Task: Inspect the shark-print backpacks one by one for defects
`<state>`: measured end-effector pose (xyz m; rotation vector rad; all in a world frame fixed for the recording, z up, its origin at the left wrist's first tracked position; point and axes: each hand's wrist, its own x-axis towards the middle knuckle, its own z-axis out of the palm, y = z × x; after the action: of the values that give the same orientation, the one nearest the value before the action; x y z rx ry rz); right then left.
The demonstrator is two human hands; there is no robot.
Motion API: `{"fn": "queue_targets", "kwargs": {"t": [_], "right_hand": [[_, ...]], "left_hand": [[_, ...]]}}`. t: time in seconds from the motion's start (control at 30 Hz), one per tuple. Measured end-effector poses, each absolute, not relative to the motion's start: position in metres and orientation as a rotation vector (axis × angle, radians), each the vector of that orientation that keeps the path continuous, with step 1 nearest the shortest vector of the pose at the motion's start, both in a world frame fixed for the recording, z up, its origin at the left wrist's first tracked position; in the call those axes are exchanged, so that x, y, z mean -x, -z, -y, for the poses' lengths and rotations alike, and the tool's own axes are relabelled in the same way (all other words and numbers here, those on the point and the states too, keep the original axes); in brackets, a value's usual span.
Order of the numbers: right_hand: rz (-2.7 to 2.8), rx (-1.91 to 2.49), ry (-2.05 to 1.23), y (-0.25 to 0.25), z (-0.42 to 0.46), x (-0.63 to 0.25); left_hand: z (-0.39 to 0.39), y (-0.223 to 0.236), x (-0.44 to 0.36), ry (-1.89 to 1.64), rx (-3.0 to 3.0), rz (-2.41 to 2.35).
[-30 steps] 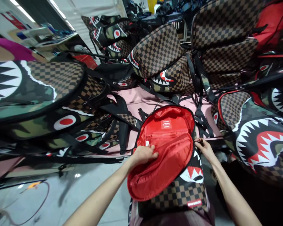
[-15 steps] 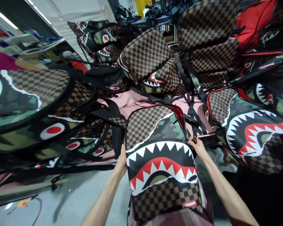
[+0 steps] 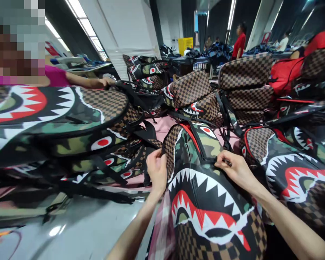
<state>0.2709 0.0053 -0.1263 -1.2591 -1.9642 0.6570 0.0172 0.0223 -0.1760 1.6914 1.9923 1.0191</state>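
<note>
A backpack (image 3: 203,187) with a brown check, camouflage and shark-mouth print leans against my lap, turned so its side panel with a red eye shows. Its zipper is partly undone at the top, where red lining (image 3: 191,137) peeks out. My left hand (image 3: 156,169) grips the bag's left edge with curled fingers, the tips hidden behind it. On the other side, my right hand (image 3: 234,168) is closed in a pinch at the zipper seam, with a small dark zipper pull (image 3: 227,162) partly visible between the fingers.
Similar backpacks are stacked at the left (image 3: 103,104) and back (image 3: 192,88). Another backpack (image 3: 289,162) lies close on my right. Pink material (image 3: 162,126) covers the table. A co-worker's arm (image 3: 86,82) reaches in from the left; a person in red (image 3: 239,43) stands farther back.
The backpack has turned, bringing its right side panel into view. My right hand has moved along the zipper, and my left hand has shifted up the left edge. The camera view has lifted.
</note>
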Motion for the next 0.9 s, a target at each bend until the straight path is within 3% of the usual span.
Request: {"fn": "queue_targets", "kwargs": {"t": [0.03,0.07,0.2,0.4,0.5,0.6,0.77,0.9], "right_hand": [[2.015,1.236,-0.627,0.129,-0.002,-0.263],[2.066,1.214,-0.6,0.132,0.002,-0.256],[2.185,1.187,-0.502,0.135,0.012,-0.237],[2.225,1.177,-0.51,0.138,0.021,-0.227],[2.236,1.163,-0.522,0.14,0.026,-0.224],[2.255,1.207,-0.498,0.141,0.031,-0.226],[2.233,1.258,-0.463,0.142,0.036,-0.231],[2.147,1.163,-0.632,0.139,0.036,-0.234]], "left_hand": [[-0.025,0.155,-0.017,-1.112,-1.912,-1.927],[-0.029,0.135,-0.019,-0.962,-2.214,-1.699],[-0.046,0.073,-0.038,-0.01,-2.695,-0.997],[-0.047,0.048,-0.076,0.709,-2.767,-0.942],[-0.04,0.047,-0.086,0.867,-2.776,-0.84],[-0.031,0.053,-0.078,0.651,-2.895,-0.777],[-0.045,0.068,-0.047,-0.127,-2.945,-1.174],[-0.109,0.073,-0.029,-0.713,-2.242,-1.826]]}}
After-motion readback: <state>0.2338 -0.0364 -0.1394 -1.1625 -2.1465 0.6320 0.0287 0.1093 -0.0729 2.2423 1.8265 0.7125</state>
